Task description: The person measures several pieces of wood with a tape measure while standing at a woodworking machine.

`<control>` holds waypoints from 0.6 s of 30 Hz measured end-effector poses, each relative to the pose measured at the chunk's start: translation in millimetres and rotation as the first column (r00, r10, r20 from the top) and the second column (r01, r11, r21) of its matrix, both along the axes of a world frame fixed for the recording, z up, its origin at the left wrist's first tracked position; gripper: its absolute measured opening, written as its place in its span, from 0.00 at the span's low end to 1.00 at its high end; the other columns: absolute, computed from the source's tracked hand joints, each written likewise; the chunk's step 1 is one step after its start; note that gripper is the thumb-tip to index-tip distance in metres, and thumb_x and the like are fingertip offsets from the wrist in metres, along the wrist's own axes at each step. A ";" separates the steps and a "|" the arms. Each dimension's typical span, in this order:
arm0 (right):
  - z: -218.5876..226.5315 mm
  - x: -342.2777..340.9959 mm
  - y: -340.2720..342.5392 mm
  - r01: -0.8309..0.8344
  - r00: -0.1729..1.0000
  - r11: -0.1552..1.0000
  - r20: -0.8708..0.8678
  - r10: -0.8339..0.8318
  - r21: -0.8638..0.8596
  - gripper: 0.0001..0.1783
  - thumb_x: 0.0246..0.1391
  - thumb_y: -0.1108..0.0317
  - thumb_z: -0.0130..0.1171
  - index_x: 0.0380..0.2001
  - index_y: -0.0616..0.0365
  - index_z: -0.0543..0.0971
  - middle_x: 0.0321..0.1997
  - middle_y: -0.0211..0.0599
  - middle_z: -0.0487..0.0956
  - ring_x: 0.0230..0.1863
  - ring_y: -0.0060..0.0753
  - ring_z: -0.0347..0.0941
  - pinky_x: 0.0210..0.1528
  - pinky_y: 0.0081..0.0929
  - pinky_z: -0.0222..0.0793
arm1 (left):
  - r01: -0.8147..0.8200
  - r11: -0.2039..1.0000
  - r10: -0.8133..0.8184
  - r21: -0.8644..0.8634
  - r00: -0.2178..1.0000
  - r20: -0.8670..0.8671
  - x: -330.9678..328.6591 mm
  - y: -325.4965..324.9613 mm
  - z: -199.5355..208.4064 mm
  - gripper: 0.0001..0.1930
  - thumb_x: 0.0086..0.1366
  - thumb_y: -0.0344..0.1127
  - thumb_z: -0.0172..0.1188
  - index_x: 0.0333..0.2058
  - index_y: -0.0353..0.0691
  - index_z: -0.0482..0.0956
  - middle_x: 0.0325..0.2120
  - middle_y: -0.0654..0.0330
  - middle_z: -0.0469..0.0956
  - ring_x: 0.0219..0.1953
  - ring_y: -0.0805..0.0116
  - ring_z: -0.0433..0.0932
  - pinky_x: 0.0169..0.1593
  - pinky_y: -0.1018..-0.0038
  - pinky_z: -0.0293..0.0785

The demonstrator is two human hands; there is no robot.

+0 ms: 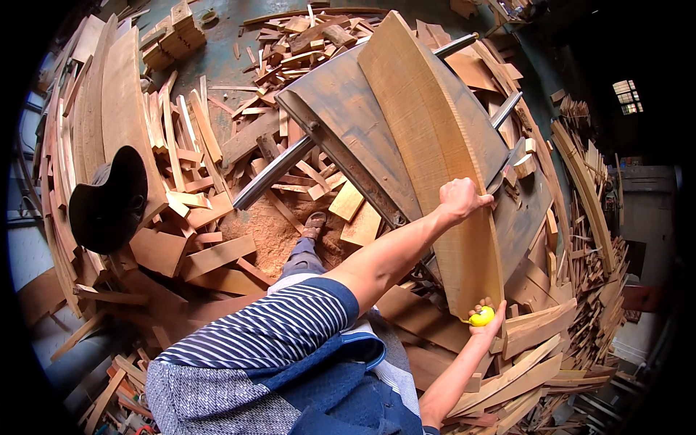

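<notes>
A long, wide wooden board (413, 109) lies lengthwise over the grey metal machine table (348, 109), its near end sticking out past the table toward me. My left hand (462, 199) is closed at the board's right edge, thumb over that edge; its fingertips are partly hidden. At the board's near end, my right hand (491, 322) holds a yellow tape measure (481, 316) against the corner. Its fingers are curled up behind the tape measure. Whether any blade is drawn out, I cannot make out.
Metal rails (274, 172) stick out from the table's sides. Offcuts (301, 43) pile up beyond it, and long planks (119, 101) stand at the left beside a black cap-like object (109, 201). Sawdust (257, 235) covers the floor by my foot (314, 225). More boards (536, 330) lie at the right.
</notes>
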State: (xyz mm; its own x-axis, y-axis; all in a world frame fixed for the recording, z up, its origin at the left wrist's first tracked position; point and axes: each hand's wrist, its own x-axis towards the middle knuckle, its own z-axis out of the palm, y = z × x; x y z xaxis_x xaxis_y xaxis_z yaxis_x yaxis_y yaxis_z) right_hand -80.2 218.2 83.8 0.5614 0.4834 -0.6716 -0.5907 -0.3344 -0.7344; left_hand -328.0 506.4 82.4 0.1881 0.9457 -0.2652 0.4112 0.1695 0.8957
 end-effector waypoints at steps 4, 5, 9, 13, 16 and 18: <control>0.7 -6.2 0.7 0.016 1.000 1.000 0.014 -0.016 0.002 0.32 0.58 0.32 0.56 0.33 0.55 0.80 0.28 0.32 0.80 0.22 0.28 0.74 0.21 0.29 0.70 | 0.015 1.000 -0.015 -0.009 1.000 0.010 -5.2 -1.6 1.3 0.32 0.51 0.66 0.69 0.24 0.35 0.85 0.26 0.46 0.84 0.34 0.49 0.85 0.40 0.59 0.78; 0.3 -5.6 -1.6 0.016 1.000 1.000 0.015 -0.016 0.007 0.32 0.59 0.33 0.56 0.33 0.55 0.80 0.28 0.32 0.80 0.22 0.27 0.74 0.20 0.28 0.70 | 0.026 1.000 -0.026 -0.017 1.000 -0.002 -5.4 -2.1 3.2 0.31 0.51 0.65 0.69 0.25 0.35 0.86 0.27 0.46 0.84 0.35 0.49 0.85 0.41 0.59 0.78; 0.1 -2.0 -6.2 -0.020 1.000 0.998 -0.010 0.020 0.057 0.32 0.59 0.34 0.56 0.33 0.56 0.81 0.28 0.33 0.81 0.22 0.26 0.75 0.20 0.27 0.71 | 0.017 1.000 -0.017 0.007 1.000 0.010 -3.5 -2.9 2.3 0.32 0.50 0.66 0.69 0.23 0.35 0.85 0.26 0.46 0.84 0.34 0.49 0.84 0.40 0.59 0.78; 2.5 -4.0 -4.2 -0.038 0.998 0.996 -0.045 0.042 0.076 0.31 0.59 0.34 0.57 0.34 0.56 0.81 0.28 0.34 0.82 0.22 0.26 0.76 0.20 0.26 0.71 | -0.025 0.999 0.025 0.043 1.000 0.005 -1.9 -1.7 -5.5 0.34 0.49 0.68 0.69 0.20 0.34 0.84 0.23 0.46 0.83 0.31 0.49 0.84 0.37 0.58 0.78; 3.9 -5.6 -6.5 -0.038 0.997 0.995 -0.061 0.044 0.097 0.31 0.59 0.34 0.57 0.34 0.56 0.81 0.28 0.34 0.82 0.22 0.26 0.76 0.19 0.25 0.70 | -0.032 0.999 0.032 0.033 0.999 -0.015 1.1 -3.2 -3.9 0.34 0.49 0.68 0.69 0.20 0.34 0.84 0.22 0.46 0.82 0.31 0.49 0.84 0.37 0.58 0.78; 4.8 -8.5 -5.5 -0.040 0.997 0.993 -0.063 0.048 0.109 0.31 0.60 0.34 0.56 0.33 0.56 0.81 0.28 0.34 0.82 0.22 0.26 0.76 0.19 0.25 0.70 | -0.028 0.999 0.028 0.026 0.999 -0.025 -0.5 -3.1 -2.3 0.34 0.49 0.68 0.69 0.20 0.34 0.84 0.22 0.46 0.82 0.31 0.48 0.84 0.38 0.58 0.78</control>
State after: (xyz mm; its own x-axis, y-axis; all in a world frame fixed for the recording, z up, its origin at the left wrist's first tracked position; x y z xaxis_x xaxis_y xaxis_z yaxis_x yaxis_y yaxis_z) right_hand -88.7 212.7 88.5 0.4946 0.5781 -0.6489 -0.6250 -0.2822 -0.7278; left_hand -328.5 503.2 80.1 0.1550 0.9569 -0.2456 0.4288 0.1587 0.8893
